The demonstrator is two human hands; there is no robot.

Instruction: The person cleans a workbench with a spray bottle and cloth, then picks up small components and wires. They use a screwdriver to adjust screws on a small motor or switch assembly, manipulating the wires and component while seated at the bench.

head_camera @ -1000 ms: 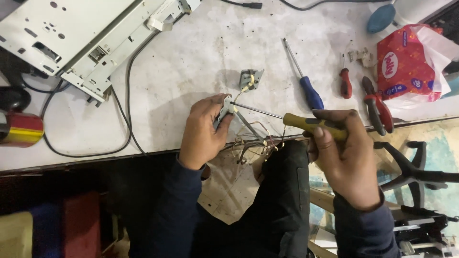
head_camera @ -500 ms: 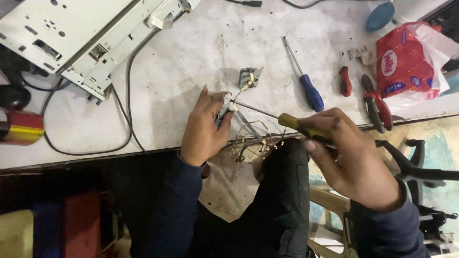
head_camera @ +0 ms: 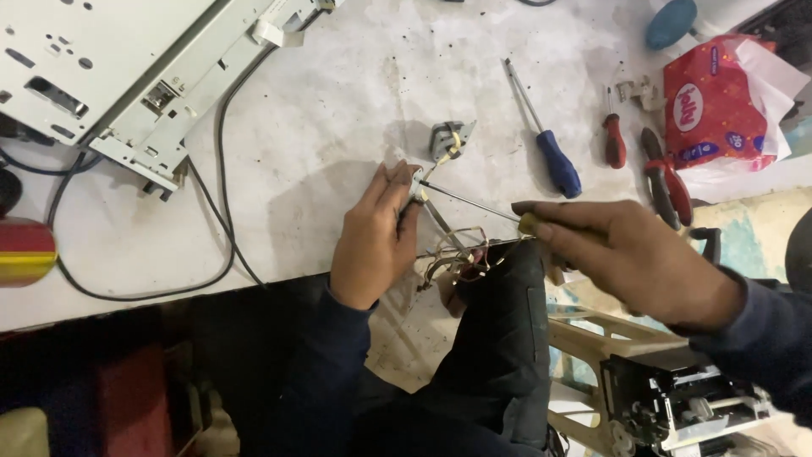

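My left hand (head_camera: 372, 237) pinches a small metal part (head_camera: 417, 188) with thin wires (head_camera: 457, 254) trailing from it, right at the front edge of the white worktable (head_camera: 338, 127). My right hand (head_camera: 630, 258) grips the yellow handle of a screwdriver (head_camera: 474, 203), whose long shaft points left with its tip against the small part. The wires hang down over my dark-clothed knee (head_camera: 499, 338). A second small metal bracket (head_camera: 448, 140) lies on the table just beyond the part.
A blue-handled screwdriver (head_camera: 550, 152), a small red screwdriver (head_camera: 614, 140) and red pliers (head_camera: 664, 178) lie at right, near a red tissue pack (head_camera: 719, 101). A white metal chassis (head_camera: 127, 76) with a black cable (head_camera: 220, 211) fills the upper left. A plastic mechanism (head_camera: 677, 398) sits lower right.
My right hand has shifted right and turned, so the fingers now lie flatter over the screwdriver handle. The left hand and the small part have stayed in place.
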